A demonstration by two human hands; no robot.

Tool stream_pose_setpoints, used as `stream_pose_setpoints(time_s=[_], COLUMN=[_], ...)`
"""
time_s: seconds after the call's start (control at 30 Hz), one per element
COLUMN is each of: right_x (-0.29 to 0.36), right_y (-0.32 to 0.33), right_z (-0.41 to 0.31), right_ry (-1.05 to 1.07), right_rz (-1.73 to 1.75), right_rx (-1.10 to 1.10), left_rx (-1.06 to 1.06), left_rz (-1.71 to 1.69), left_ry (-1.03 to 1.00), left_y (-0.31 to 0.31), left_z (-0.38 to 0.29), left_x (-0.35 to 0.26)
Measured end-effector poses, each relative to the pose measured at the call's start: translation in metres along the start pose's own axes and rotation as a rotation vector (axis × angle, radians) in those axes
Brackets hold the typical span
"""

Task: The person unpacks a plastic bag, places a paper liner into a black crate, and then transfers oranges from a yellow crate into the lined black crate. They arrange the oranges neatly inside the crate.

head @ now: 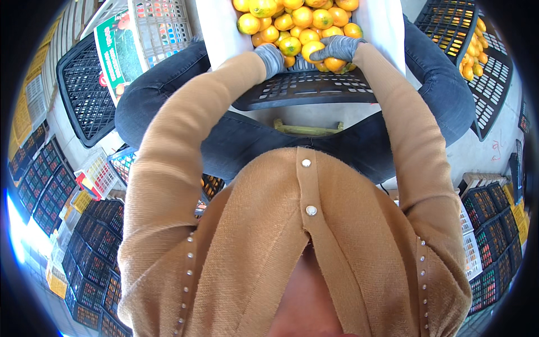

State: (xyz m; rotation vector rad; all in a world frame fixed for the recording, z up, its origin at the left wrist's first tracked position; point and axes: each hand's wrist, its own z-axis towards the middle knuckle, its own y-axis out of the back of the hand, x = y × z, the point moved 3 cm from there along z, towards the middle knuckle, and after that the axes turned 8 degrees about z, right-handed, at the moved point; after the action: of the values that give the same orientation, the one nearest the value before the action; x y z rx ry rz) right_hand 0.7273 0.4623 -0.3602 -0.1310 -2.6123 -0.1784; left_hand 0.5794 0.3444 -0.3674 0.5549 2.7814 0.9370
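Note:
Orange citrus fruits (302, 17), some with green patches, fill much of a black plastic crate (303, 86) lined with white sheeting (381, 25) in front of me. My left hand (270, 60), in a grey knitted glove, reaches down inside the crate's near left part; its fingers are hidden among the fruit, so its hold cannot be told. My right hand (337, 48), gloved likewise, lies over the fruit at the near right, with thumb and fingers around an orange fruit (312, 49). Part of the crate's slotted wall shows between and below my hands.
At the right, a tilted black crate (448, 25) stands by more fruit (475, 54) on a slotted black crate. To the left are an empty black crate (86, 88), a printed carton (120, 54) and a white basket (162, 29). Stacked crates (90, 252) stand behind me.

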Motion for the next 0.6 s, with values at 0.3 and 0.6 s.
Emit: stream_pose_setpoints(time_s=[0.3, 0.6], right_x=[0.005, 0.016], right_y=[-0.019, -0.027], right_z=[-0.003, -0.007], right_ry=[-0.005, 0.110], right_rz=[-0.145, -0.451], right_rx=[0.141, 0.040], left_rx=[-0.305, -0.181], left_rz=[0.286, -0.173], left_ry=[0.028, 0.253], left_y=[-0.063, -0.043], left_z=[0.055, 0.023], left_x=[-0.018, -0.004])
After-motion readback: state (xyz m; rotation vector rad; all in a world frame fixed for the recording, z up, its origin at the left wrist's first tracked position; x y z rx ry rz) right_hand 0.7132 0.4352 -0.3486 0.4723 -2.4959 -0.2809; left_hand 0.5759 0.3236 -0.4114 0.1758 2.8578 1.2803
